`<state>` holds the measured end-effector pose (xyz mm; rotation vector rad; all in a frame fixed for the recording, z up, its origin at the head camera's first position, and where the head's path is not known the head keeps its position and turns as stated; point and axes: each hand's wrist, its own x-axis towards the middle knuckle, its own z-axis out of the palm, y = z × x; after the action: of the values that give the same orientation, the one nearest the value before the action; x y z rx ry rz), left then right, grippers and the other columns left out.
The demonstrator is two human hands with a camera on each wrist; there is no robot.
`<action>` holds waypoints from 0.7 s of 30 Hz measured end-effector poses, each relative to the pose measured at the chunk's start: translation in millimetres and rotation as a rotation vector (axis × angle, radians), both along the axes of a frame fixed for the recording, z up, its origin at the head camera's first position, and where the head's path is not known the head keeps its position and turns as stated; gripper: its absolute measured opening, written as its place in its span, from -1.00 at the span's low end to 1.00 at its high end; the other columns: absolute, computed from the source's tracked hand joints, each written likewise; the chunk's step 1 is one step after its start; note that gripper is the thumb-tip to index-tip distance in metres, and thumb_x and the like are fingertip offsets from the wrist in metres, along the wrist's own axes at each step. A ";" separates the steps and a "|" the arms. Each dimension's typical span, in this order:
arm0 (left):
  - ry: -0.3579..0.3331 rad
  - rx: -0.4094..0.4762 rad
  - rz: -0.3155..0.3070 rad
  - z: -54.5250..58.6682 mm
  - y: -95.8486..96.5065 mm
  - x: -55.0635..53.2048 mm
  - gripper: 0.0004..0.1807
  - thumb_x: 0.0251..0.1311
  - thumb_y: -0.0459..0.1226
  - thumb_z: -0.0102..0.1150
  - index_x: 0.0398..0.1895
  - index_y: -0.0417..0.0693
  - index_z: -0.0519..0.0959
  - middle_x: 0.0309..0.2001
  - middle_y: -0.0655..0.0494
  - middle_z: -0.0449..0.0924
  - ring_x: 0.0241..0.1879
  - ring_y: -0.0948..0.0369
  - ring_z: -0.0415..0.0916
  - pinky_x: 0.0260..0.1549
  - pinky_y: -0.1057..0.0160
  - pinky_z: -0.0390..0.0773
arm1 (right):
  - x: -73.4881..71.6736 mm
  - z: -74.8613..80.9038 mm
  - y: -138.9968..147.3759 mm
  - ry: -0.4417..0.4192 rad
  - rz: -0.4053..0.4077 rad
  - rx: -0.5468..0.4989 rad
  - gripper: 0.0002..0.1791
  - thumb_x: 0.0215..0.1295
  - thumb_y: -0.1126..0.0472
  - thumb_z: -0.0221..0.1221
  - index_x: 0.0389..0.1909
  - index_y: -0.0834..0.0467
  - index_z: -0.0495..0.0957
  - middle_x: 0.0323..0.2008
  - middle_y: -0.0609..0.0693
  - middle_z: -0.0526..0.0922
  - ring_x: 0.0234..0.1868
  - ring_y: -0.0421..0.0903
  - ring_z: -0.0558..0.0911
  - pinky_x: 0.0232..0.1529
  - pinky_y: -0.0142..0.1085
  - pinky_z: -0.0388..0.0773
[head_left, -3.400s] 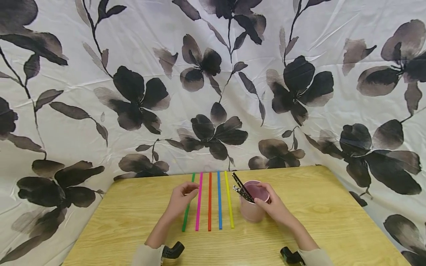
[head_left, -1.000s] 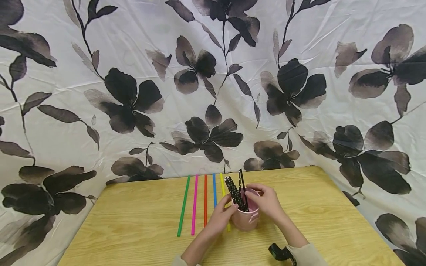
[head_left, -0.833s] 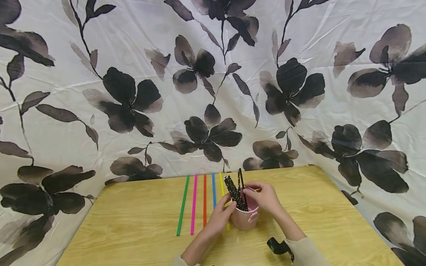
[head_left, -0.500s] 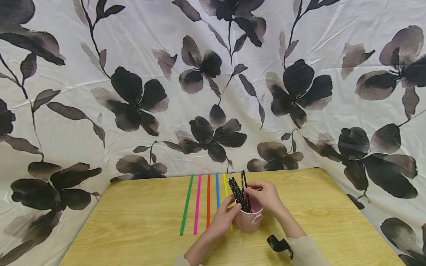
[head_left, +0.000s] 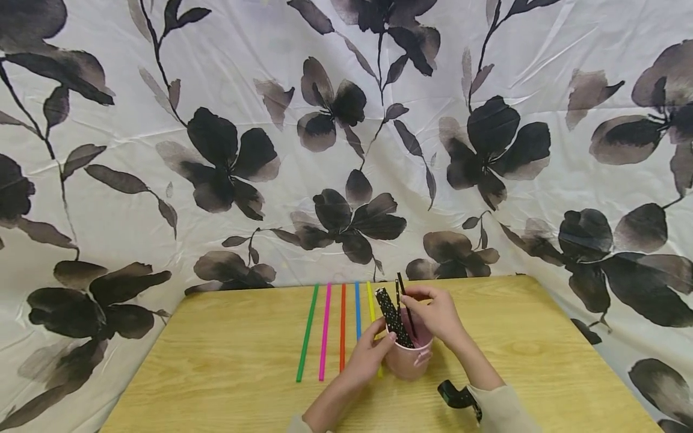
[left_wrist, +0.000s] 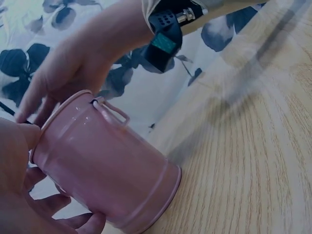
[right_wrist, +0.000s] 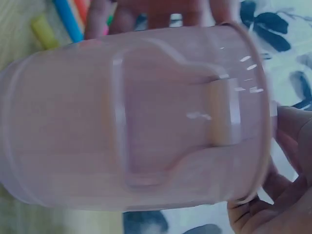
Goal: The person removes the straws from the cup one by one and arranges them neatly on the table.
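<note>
A pink bucket [head_left: 408,364] stands on the table, a small handle on its side. My left hand [head_left: 364,361] grips its left side, thumb at the rim; in the left wrist view the fingers curl round the bucket wall [left_wrist: 107,161]. Several speckled black straws [head_left: 393,319] lean out of the bucket in a bunch. Above the right of the rim, my right hand [head_left: 440,316] pinches a thin black straw [head_left: 401,282] between thumb and finger. A second thin black straw [head_left: 397,294] stands close beside it. The bucket's wall [right_wrist: 161,117] fills most of the right wrist view.
Left of the bucket lie a green straw [head_left: 307,334], a pink straw [head_left: 325,334], a red straw [head_left: 343,319], a blue straw [head_left: 357,310] and a yellow straw [head_left: 370,297], side by side. Behind the wooden table [head_left: 216,349] hangs a flowered cloth [head_left: 260,198].
My left hand has come from above the green and pink straws to the bucket. The right hand has moved from the rim to a black straw and has lifted slightly with it.
</note>
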<state>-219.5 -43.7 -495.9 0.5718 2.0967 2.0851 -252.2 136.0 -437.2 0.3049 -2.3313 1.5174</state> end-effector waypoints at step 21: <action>0.043 0.014 0.011 0.9 1.3 2.5 -0.41 0.46 -0.19 -0.05 0.48 -0.13 0.12 0.34 -0.21 0.26 0.26 -0.18 0.28 0.18 -0.09 0.33 | 10.0 25.2 0.0 0.115 0.052 -0.033 -0.83 0.22 0.27 0.32 -0.21 0.27 0.66 -0.35 0.04 0.71 -0.36 -0.10 0.65 -0.33 -0.32 0.58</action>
<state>-216.9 -42.4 -494.9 0.6132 2.1145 2.1130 -242.1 136.1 -412.0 0.4362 -2.2236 1.5187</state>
